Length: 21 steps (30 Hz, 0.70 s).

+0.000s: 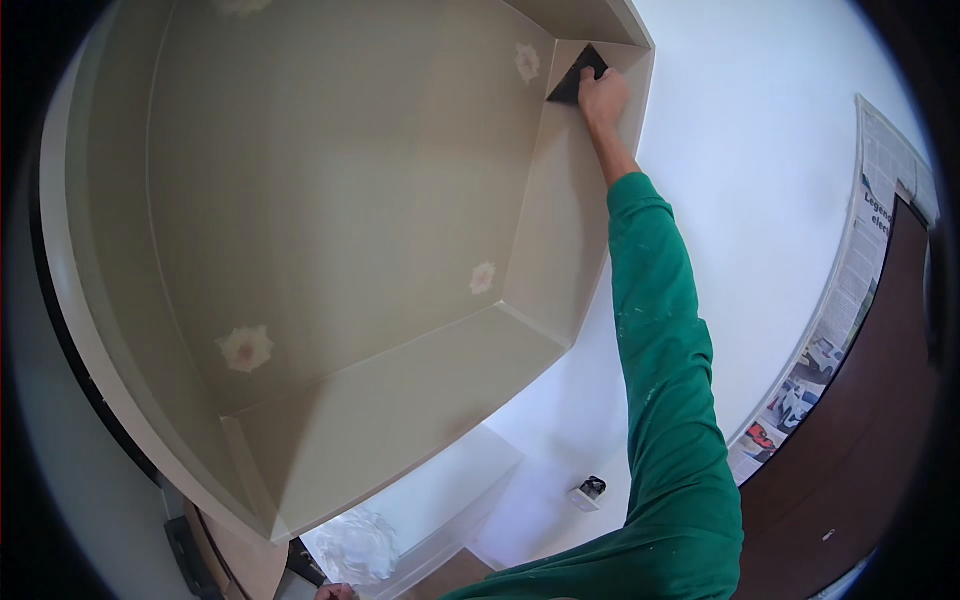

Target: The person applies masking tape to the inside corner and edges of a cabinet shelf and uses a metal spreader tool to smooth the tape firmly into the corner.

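Note:
High on the right, my right hand (604,98) holds a dark, flat sheet of sandpaper (572,82) with the fingers closed on it. The sheet lies against the inner right side of a beige box-shaped cabinet (340,200), near its upper far corner. My right arm, in a green sleeve, reaches up from the lower edge. Only a small part of my left hand (336,592) shows at the bottom edge, below the cabinet. Its fingers are mostly cut off, so its grip is hidden.
Pale filler patches (246,349) dot the cabinet's back panel. On the right is a white wall (770,180), with newspaper strips (835,310) along a dark brown door (860,430). Lower down are a wall box with dark wires (590,491) and crumpled clear plastic (352,545).

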Each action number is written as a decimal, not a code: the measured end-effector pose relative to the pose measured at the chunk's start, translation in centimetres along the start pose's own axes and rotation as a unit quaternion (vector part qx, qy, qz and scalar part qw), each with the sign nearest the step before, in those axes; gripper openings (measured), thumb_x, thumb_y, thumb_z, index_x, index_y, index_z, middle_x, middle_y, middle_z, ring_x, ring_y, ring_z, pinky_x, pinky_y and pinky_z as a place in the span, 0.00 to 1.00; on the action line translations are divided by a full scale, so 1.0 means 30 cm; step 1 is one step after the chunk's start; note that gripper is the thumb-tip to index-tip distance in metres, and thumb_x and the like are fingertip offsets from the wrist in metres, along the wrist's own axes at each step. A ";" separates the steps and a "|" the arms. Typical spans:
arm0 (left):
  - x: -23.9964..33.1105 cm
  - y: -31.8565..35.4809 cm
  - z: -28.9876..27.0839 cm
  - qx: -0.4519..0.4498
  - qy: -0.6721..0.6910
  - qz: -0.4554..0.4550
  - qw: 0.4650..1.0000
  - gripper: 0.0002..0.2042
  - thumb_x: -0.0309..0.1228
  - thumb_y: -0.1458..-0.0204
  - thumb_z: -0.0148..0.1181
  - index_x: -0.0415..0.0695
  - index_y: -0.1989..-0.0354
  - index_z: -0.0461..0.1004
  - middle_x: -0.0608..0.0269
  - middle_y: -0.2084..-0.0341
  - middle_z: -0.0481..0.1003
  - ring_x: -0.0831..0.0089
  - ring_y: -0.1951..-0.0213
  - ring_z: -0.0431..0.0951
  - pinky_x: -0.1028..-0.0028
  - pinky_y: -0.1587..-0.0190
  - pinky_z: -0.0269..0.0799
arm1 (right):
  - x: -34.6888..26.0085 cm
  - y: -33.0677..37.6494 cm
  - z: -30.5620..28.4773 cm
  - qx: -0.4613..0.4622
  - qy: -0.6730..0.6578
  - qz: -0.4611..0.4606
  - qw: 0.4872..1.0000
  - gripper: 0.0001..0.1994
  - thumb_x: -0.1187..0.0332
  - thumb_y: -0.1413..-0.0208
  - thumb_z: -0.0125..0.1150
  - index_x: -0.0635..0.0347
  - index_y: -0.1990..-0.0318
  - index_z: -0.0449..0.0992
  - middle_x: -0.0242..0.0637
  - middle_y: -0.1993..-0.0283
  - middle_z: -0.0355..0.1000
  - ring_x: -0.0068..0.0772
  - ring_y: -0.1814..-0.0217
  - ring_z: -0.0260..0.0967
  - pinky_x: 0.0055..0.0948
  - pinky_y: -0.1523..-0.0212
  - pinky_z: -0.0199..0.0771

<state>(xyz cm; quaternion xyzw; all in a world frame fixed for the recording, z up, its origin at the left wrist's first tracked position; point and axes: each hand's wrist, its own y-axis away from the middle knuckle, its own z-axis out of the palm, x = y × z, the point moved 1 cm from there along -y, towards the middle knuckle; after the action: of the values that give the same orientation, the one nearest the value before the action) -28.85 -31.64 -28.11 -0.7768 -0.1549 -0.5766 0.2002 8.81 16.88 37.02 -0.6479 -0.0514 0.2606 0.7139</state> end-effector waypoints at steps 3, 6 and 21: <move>0.045 0.003 0.015 -0.008 0.009 -0.028 1.000 0.11 0.32 0.36 0.58 0.36 0.66 0.75 0.62 0.76 0.73 0.73 0.73 0.69 0.70 0.69 0.66 | 0.000 -0.018 0.012 -0.014 -0.004 -0.007 1.000 0.17 0.60 0.46 0.66 0.72 0.67 0.77 0.64 0.63 0.76 0.69 0.56 0.74 0.54 0.53 0.73; 0.045 -0.010 0.018 -0.016 0.012 -0.022 1.000 0.10 0.32 0.35 0.58 0.37 0.65 0.76 0.61 0.76 0.74 0.73 0.73 0.69 0.70 0.68 0.66 | 0.023 -0.022 0.027 -0.007 -0.007 0.005 1.000 0.17 0.61 0.46 0.66 0.72 0.68 0.77 0.64 0.61 0.76 0.68 0.55 0.74 0.54 0.53 0.73; 0.090 -0.016 0.002 -0.018 0.009 -0.047 0.999 0.10 0.30 0.35 0.57 0.35 0.63 0.76 0.59 0.74 0.75 0.72 0.70 0.71 0.70 0.64 0.69 | 0.018 -0.041 0.038 -0.027 -0.005 0.007 1.000 0.19 0.60 0.48 0.68 0.73 0.70 0.77 0.64 0.65 0.76 0.68 0.58 0.75 0.55 0.55 0.73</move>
<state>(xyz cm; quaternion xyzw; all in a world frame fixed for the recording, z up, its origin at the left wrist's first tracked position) -28.24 -31.15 -25.49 -0.7672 -0.1784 -0.5950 0.1602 9.18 18.11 38.21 -0.6659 -0.0570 0.2672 0.6942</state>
